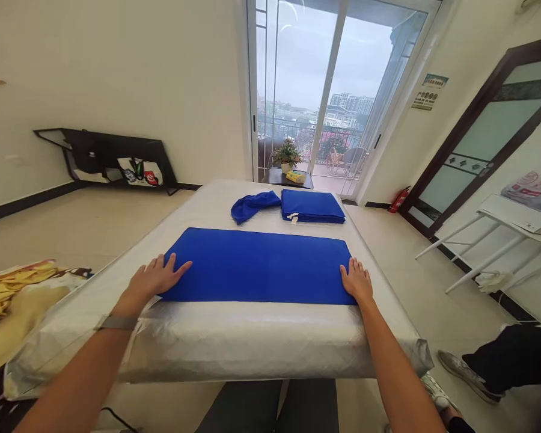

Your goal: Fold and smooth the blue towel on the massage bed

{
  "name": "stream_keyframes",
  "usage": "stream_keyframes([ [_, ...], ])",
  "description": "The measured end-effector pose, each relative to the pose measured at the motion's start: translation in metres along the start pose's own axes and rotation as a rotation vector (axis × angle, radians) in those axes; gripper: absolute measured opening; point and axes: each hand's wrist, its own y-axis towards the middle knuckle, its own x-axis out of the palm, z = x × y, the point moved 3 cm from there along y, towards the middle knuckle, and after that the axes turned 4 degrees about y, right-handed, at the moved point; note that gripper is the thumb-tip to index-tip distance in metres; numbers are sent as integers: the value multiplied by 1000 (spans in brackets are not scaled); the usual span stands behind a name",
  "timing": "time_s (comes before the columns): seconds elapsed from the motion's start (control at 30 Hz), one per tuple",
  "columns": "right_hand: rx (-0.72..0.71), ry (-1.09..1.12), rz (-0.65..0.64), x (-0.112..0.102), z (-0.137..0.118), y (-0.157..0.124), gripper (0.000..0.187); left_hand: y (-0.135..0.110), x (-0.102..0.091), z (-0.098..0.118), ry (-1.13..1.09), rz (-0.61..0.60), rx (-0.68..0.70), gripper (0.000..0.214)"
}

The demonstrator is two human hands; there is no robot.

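A blue cloth [261, 267] lies spread out flat on a plastic-covered mattress [252, 343], its long side toward me. My left hand [158, 275] rests on its left end, palm down with the thumb and fingers apart. At the opposite end my right hand [357, 279] lies flat on the right edge, fingers stretched forward. Neither hand grips anything. Farther back on the mattress sits a folded stack of blue cloth [313, 205] with a white tag. Beside that stack, to its left, is a crumpled blue cloth [253, 206].
Yellow patterned fabric [18, 294] lies at the left. A black metal frame [112, 159] leans by the wall. Beyond the mattress stand a small table with a potted plant [287, 154] and a glass door. At right are a white table [514, 216] and a person's legs [514, 358].
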Motion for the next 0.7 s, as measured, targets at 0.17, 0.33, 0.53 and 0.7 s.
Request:
stream_keyframes([
  [0.17,5,10,2,-1,-1,-1,74,6,-23,154,-59,-40,343,90],
  [0.33,-1,6,11,-2,-1,-3,73,22,-17,259,-152,-6,555,82],
  [0.53,-4,16,6,0,2,-2,74,70,5,222,-134,-35,419,77],
  [0.7,-1,-10,2,3,4,1,76,105,11,143,-117,-46,287,72],
])
